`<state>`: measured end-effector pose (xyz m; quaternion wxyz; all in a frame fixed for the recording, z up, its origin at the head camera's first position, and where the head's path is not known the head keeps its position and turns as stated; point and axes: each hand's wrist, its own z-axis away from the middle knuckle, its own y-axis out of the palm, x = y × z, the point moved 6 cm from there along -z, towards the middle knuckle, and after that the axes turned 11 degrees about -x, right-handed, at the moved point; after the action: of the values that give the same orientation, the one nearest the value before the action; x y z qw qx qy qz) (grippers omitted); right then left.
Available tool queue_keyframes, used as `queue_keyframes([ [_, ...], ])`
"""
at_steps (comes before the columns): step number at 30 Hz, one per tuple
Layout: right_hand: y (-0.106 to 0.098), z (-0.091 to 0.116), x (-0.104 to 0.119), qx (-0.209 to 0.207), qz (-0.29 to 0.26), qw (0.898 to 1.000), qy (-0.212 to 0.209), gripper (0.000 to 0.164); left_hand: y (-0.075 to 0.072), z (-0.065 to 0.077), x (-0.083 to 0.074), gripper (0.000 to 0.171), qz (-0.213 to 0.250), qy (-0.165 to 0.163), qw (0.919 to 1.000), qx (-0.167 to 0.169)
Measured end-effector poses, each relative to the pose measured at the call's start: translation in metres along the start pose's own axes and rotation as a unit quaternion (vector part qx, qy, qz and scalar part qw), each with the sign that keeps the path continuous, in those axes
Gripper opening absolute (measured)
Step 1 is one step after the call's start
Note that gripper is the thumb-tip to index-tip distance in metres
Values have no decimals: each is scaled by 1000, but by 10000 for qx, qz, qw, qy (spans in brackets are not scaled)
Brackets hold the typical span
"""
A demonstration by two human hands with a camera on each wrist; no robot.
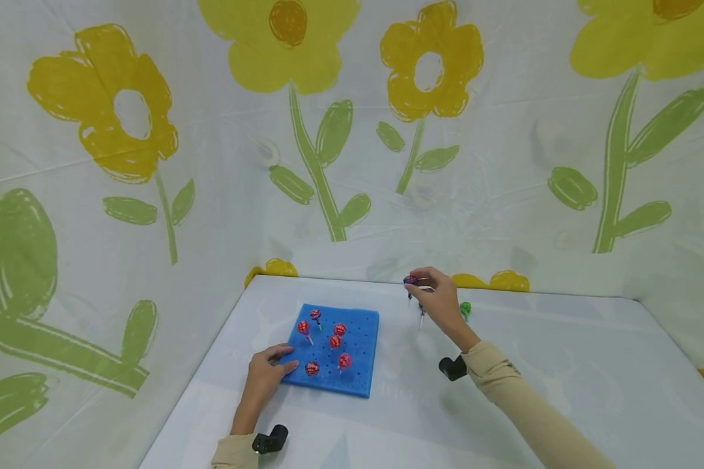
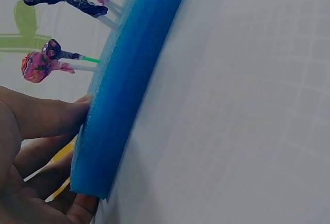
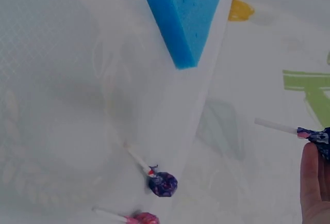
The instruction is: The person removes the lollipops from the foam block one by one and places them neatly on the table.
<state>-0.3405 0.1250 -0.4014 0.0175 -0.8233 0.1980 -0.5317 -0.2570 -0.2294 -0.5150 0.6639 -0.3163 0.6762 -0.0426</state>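
Observation:
A blue foam board (image 1: 360, 339) dotted with small holes lies on the table, and several wrapped lollipops stand in it by their sticks, among them a pink one (image 1: 344, 360). My left hand (image 1: 262, 378) holds the board at its near left corner, thumb on the top face and fingers around the edge. Raised over the back of the table, my right hand (image 1: 440, 301) pinches a dark purple lollipop (image 3: 318, 137) by its wrapped head, the white stick pointing toward the board in the right wrist view.
Near the right hand, a dark purple lollipop (image 3: 163, 184) and a pink one (image 3: 146, 218) lie on the white table (image 1: 540, 391). A green lollipop (image 1: 465, 308) is partly behind the right wrist. Flower-printed cloth (image 1: 493, 163) rises behind the table.

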Motion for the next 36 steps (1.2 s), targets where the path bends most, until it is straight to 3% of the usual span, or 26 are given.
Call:
queue_keyframes([
  [30, -50, -6, -25, -283, 549, 9981, 10, 28, -2, 2, -3, 27, -155, 173, 9997, -62],
  [33, -54, -6, -32, -334, 516, 9981, 16, 30, -3, 3, -4, 27, -161, 168, 9997, -85],
  [36, -57, -10, -59, -440, 273, 9986, -42, 31, -3, 4, -4, 27, -175, 212, 9996, -89],
])
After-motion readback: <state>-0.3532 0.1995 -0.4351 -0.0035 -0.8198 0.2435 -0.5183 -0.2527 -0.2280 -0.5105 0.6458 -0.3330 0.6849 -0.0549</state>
